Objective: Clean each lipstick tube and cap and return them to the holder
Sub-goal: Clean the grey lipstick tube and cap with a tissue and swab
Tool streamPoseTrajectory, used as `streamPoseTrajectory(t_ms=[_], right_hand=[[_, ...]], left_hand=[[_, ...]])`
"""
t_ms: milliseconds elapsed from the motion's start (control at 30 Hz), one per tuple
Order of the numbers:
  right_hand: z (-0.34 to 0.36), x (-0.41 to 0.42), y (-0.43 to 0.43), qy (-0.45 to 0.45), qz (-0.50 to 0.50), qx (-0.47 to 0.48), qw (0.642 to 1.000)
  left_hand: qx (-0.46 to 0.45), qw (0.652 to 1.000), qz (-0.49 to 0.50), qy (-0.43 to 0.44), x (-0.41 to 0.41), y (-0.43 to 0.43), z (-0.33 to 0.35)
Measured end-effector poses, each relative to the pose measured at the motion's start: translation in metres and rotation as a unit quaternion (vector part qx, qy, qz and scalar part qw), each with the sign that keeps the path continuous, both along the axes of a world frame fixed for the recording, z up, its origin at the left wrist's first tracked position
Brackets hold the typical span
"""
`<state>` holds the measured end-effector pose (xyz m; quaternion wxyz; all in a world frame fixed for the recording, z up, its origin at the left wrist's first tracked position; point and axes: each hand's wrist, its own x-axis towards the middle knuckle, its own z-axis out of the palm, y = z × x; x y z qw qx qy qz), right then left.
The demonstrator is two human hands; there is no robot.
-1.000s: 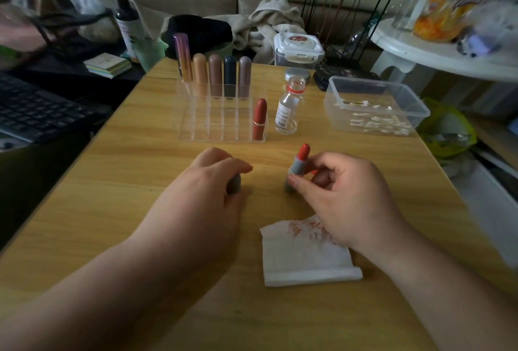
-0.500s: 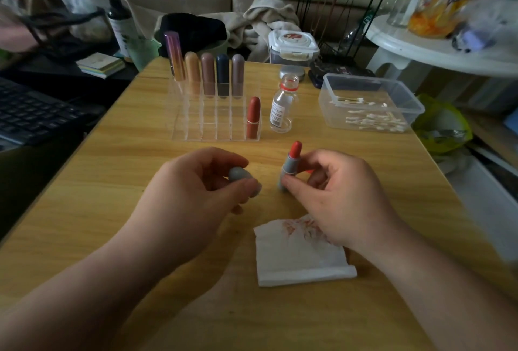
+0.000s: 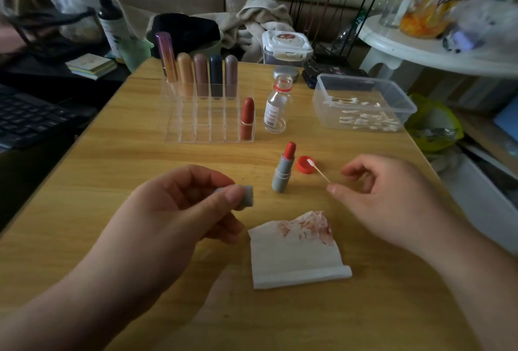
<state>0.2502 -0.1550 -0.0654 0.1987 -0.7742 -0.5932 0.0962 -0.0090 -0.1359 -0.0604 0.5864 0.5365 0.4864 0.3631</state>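
Observation:
A grey lipstick tube with its red bullet exposed stands upright and alone on the wooden table. My left hand is shut on its grey cap, lifted off the table left of the tube. My right hand pinches the stick end of a cotton swab, whose white tip rests in a red bottle cap. The clear acrylic holder behind holds several capped lipsticks in its back row and a red one at front right.
A red-stained folded tissue lies in front of my hands. An uncapped small glass bottle stands right of the holder, beside a clear tub of cotton swabs. A keyboard lies off the table's left edge.
My right hand let go of the lipstick tube, which now stands alone, and moved right to the cotton swab. My left hand lifted the grey cap off the table.

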Motion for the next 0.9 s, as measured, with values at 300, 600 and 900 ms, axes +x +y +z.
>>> streamPoseTrajectory(t_ms=[300,600,900], right_hand=[[-0.015,-0.002,0.018,-0.009,0.002,0.009,1.000],[-0.010,-0.001,0.021,0.056,-0.008,0.070,0.996],[-0.013,-0.004,0.023,0.021,0.011,0.083,0.996]], left_hand=[[-0.024,1.000,0.002,-0.003,0.006,-0.003,-0.005],[-0.019,1.000,0.002,-0.004,0.005,-0.002,-0.008],[-0.007,1.000,-0.007,0.001,0.005,-0.003,-0.008]])
